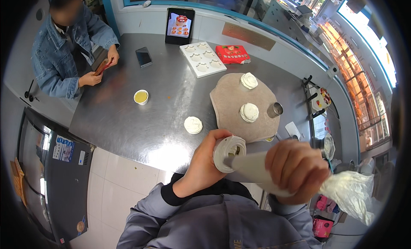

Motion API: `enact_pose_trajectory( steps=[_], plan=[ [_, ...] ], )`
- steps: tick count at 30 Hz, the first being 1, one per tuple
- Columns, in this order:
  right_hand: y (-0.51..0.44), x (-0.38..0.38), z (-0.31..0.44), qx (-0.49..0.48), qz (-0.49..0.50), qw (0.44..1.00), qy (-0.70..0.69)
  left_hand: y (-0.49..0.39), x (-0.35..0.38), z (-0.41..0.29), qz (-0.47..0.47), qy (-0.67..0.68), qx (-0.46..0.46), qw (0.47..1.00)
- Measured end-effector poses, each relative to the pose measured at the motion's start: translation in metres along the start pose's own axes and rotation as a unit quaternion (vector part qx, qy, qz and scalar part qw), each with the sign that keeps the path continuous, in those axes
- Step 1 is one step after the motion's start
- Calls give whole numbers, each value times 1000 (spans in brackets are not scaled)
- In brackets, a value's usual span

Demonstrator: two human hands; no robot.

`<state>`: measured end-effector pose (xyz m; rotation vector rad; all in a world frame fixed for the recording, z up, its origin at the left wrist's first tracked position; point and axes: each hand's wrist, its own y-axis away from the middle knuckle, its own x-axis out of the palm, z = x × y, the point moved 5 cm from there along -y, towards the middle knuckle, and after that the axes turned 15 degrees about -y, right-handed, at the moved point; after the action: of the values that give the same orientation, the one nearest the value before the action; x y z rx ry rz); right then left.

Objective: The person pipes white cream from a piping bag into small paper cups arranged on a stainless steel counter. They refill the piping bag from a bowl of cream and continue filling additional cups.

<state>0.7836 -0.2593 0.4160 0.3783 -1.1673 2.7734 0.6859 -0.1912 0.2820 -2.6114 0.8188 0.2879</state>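
Observation:
My left hand [205,162] holds a small round cake covered in white cream [229,152], with an open hollow on top. Above it, my right hand [295,172] squeezes a piping bag of cream [348,192], its tip pointing at the hollow. Two cream-topped rounds [249,112] sit on a beige cloth [231,94], and another cream-covered round [193,125] lies on the steel table [160,120]. A metal ring cutter [275,109] stands at the cloth's right edge.
A white paper cup with yellow filling [141,97], a phone [144,57], a white cavity tray [203,59], a red box [232,54] and a tablet [179,25] are on the table. Another person in a denim jacket [56,59] is at the left. A white scraper [292,130] lies right.

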Motion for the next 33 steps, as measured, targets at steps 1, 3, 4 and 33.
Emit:
enact_pose_trajectory(
  steps=[1,3,4,33],
  plan=[
    [3,0,3,-5,20,1000,17,0,-1,1,-2,5,1,1000],
    [6,-6,8,3,29,998,50,1,-3,1,-4,17,1,1000],
    [5,-10,11,14,18,998,67,1,-4,-1,-5,18,1,1000],
    [-3,-10,-1,-81,60,989,111,-8,-20,3,-26,26,14,999]
  ],
)
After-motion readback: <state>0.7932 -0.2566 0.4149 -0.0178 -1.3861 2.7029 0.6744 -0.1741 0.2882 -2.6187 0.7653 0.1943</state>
